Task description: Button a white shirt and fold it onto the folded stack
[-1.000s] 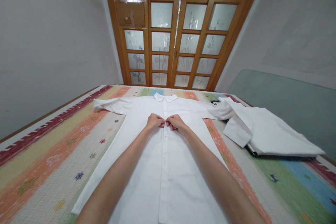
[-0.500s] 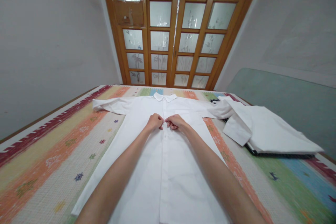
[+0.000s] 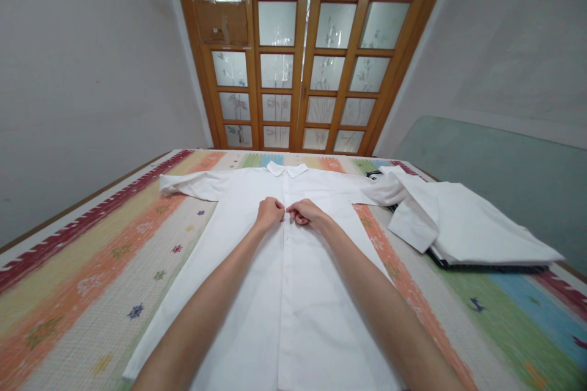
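A white collared shirt (image 3: 247,256) lies front up on the patterned cloth, its collar away from me and both sleeves spread sideways. At chest height on its button placket, my left hand (image 3: 270,212) is closed with the fingertips pinching the placket edge. Just to the right, my right hand (image 3: 304,212) is also closed, thumb and forefinger pinched on the placket from the other side. The fingertips of the two hands nearly meet. Any button between them is too small to make out.
Folded white clothing (image 3: 486,223) is stacked at the right over something dark, touching the shirt's right sleeve. A striped, colourful cloth (image 3: 156,275) covers the surface. Beyond stand wooden glass-paned doors (image 3: 300,91); a pale green board (image 3: 495,146) rises along the right.
Both hands stay at the same spot on the placket, with only slight finger movement. The whole view has shifted a little.
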Demonstrator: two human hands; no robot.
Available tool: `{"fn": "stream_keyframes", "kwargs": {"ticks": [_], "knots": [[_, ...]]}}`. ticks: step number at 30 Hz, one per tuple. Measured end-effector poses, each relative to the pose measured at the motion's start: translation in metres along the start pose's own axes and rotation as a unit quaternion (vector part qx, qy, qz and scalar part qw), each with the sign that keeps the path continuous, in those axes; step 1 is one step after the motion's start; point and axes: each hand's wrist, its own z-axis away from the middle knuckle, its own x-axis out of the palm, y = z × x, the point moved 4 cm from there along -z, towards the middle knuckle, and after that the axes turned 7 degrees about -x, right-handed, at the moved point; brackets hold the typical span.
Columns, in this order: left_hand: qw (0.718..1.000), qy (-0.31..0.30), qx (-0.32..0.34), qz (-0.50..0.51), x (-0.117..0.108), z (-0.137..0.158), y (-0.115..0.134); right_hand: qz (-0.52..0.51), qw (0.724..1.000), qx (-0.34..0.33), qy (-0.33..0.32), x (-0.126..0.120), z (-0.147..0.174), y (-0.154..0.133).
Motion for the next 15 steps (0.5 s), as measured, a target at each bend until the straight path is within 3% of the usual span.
{"fn": "stream_keyframes", "kwargs": {"ticks": [8, 15], "knots": [[1.0, -0.009, -0.006, -0.003, -0.0051, 0.0016, 0.0003, -0.01, 1.0, 0.006, -0.005, -0.0011, 0.002, 0.0002], [0.999, 0.004, 0.031, -0.025, -0.0058, 0.0066, 0.0056, -0.008, 1.0, 0.005, -0.005, -0.0013, 0.0017, 0.0005]]}}
